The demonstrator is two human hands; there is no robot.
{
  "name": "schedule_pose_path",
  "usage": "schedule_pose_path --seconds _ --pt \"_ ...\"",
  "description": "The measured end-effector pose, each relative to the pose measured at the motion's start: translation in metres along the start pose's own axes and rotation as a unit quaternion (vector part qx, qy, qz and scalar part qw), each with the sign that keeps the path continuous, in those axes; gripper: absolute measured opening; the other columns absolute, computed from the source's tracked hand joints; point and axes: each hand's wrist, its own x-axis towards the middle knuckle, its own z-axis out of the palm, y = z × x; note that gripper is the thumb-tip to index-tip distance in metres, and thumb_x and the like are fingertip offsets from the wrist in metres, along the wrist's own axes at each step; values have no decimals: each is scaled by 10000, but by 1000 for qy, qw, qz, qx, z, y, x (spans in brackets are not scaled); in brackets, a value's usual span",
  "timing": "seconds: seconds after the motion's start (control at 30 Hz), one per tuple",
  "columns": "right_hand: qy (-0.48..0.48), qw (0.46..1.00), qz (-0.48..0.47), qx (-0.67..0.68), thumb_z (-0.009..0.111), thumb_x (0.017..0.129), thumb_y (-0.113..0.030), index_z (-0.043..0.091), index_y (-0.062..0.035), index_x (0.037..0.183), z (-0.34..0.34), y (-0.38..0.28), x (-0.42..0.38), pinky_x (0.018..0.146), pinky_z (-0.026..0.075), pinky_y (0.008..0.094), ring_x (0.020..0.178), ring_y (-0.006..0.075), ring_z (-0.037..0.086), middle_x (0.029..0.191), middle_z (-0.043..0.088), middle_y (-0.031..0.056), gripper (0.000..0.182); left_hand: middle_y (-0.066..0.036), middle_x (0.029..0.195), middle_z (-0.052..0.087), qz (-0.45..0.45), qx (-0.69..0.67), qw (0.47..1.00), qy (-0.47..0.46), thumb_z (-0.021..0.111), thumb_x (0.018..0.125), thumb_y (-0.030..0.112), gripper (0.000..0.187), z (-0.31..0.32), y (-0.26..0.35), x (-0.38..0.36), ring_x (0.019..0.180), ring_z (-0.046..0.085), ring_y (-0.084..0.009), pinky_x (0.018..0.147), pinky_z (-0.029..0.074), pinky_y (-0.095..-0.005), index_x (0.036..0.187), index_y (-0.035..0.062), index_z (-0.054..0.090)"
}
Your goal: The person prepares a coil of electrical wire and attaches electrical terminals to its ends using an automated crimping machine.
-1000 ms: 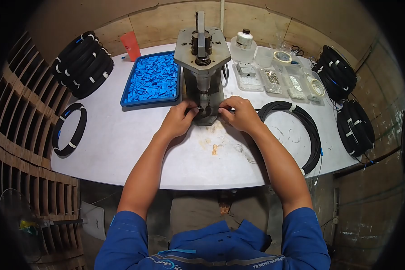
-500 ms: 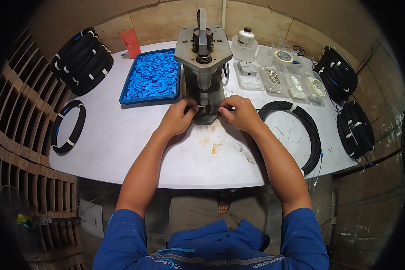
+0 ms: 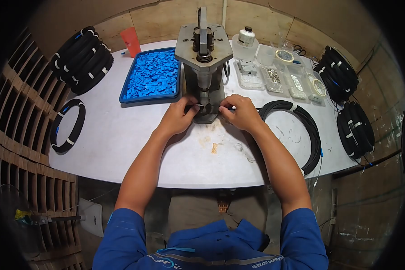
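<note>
A metal press [image 3: 204, 58] stands at the back middle of the white table [image 3: 202, 171]. At the left side of its base, my left hand [image 3: 183, 112] is closed in a pinch on something too small to make out. On the right side of the base, my right hand [image 3: 239, 111] pinches a thin black cable, which runs right toward a large black cable coil [image 3: 311, 130] lying on the table. Both hands are close under the press's ram, with a small gap between them. The cable's end in the press is hard to see.
A blue tray [image 3: 179, 96] of small blue pieces stands left of the press, near a red cup [image 3: 130, 42]. More black coils [image 3: 83, 60] are at the left, a single one [image 3: 68, 126] below them. Clear containers [image 3: 274, 81], a bottle [image 3: 246, 37] and further coils [image 3: 355, 129] stand right.
</note>
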Motion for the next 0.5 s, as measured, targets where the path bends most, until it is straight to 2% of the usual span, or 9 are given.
schedule_pose_path --seconds 0.27,0.5 --pt "4 1000 1 10 775 866 -163 754 -37 926 0 -1 0 770 567 398 831 310 709 898 735 133 141 -146 1015 745 10 12 1000 4 696 990 225 268 0 0 1 919 727 -266 818 557 -367 1148 10 664" --pt "0 1000 8 14 774 870 -149 756 -35 944 -1 -3 -1 779 576 386 841 303 721 912 737 132 138 -147 1006 745 13 4 1000 8 697 988 222 276 0 1 0 898 725 -263 810 557 -365 1155 5 662"
